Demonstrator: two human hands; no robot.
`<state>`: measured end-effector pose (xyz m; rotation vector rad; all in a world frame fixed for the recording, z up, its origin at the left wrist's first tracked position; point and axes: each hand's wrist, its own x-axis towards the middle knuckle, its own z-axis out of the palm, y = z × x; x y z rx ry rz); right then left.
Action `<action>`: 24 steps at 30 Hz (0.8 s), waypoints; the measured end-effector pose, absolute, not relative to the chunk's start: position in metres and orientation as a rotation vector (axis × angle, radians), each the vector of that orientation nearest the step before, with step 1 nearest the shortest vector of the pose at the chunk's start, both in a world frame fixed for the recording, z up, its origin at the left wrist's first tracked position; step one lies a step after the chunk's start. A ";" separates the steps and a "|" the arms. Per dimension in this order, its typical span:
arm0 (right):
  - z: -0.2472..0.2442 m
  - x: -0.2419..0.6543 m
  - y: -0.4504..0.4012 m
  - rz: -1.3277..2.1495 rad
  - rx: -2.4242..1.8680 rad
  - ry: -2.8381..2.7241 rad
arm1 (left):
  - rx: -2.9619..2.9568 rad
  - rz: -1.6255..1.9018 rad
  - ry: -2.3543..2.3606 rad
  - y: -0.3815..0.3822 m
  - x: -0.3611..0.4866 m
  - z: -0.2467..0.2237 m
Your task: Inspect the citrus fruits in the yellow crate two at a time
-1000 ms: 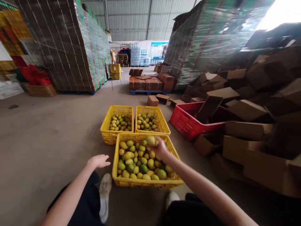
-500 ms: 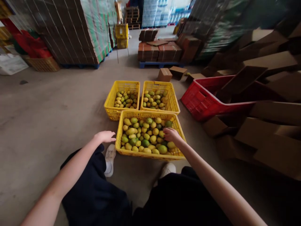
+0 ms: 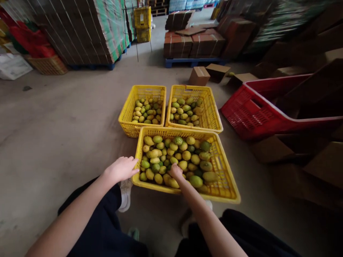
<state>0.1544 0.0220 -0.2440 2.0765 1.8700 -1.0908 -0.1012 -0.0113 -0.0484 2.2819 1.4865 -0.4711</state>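
A yellow plastic crate (image 3: 227, 178) full of yellow and green lemons (image 3: 186, 155) stands on the floor in front of my feet. My left hand (image 3: 122, 168) is at its left rim, with the fingers and thumb closed on the edge. Down among the lemons near the front middle is my right hand (image 3: 176, 171), its fingers drawn together. Its fingertips are partly hidden, and I cannot make out what lies in them.
Behind stand two more yellow crates, left (image 3: 125, 116) and right (image 3: 214, 114), partly filled with lemons. A red crate (image 3: 241, 110) and loose cardboard boxes (image 3: 273, 151) lie to the right. Farther back are stacked cardboard on a blue pallet (image 3: 193, 63) and a wrapped stack (image 3: 88, 32).
My left hand has moved from beside the crate onto its left rim. My right hand has shifted from the crate's right side to the lemons near the middle. The view has come closer.
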 end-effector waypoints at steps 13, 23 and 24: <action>-0.089 0.127 0.038 -1.829 2.162 2.084 | 0.770 0.709 1.489 0.002 -0.053 -0.053; 0.000 0.159 0.017 -1.192 2.096 2.877 | -0.078 0.981 0.952 -0.024 -0.029 -0.024; -0.013 0.177 0.025 -1.100 2.184 2.790 | -0.079 0.966 0.975 -0.025 -0.031 -0.024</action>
